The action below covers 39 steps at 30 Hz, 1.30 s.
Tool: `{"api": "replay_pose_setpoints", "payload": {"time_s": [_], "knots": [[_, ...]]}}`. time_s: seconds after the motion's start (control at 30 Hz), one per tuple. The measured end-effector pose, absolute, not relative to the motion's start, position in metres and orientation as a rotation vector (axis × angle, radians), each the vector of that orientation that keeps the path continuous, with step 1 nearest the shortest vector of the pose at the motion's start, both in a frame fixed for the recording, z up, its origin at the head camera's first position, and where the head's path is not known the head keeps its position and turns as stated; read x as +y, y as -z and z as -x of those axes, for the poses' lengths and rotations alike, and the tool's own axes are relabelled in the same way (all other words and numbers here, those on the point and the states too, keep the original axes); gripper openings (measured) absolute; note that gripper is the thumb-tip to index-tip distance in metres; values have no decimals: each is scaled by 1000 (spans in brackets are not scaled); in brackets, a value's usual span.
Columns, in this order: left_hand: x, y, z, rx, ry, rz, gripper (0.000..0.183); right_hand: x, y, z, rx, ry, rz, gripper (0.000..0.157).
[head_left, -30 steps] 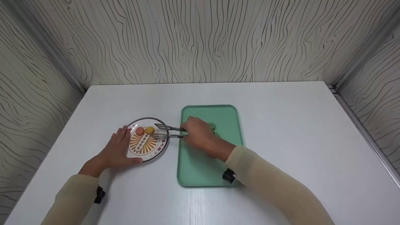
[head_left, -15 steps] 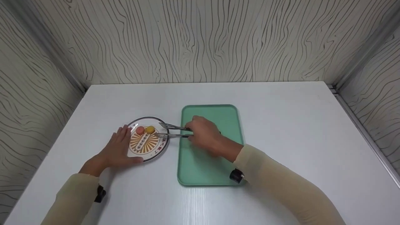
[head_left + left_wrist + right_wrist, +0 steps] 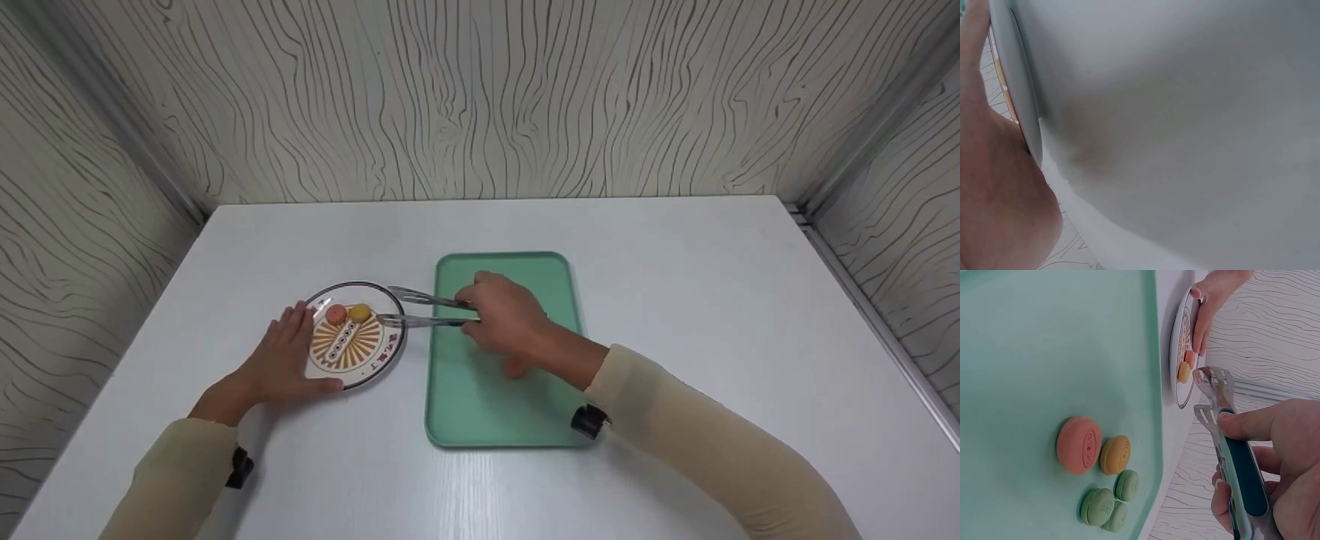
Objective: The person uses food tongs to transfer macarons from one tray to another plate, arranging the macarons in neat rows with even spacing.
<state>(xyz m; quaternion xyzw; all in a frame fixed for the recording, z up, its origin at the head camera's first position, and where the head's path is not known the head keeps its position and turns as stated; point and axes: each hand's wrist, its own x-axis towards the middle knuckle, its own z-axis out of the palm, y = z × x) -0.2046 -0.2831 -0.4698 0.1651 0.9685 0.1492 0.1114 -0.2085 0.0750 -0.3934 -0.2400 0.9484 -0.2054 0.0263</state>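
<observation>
My left hand rests with straight, spread fingers along the near-left rim of a round patterned plate. On that plate a pink macaron and a yellow macaron lie side by side. My right hand grips metal tongs by their dark handle, thumb along one side. The tong arms stand apart with nothing between them, their tips over the plate's right rim. Below my right hand, the green tray holds a pink macaron, an orange macaron and several green macarons.
A white table carries the plate at left and the tray to its right, with a narrow gap between. Panels with a wood-grain pattern stand at the back and both sides.
My right hand has drawn back rightward over the tray, taking the tongs away from the yellow macaron toward the plate's rim. My left hand and the plate stay where they were.
</observation>
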Motion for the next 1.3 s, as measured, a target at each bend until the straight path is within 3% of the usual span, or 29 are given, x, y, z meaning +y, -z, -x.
{"api": "replay_pose_setpoints", "payload": {"time_s": [1.3], "knots": [[-281,467,202,2836,-461,-482,131,160,395,192,2876,866,666,35]]}}
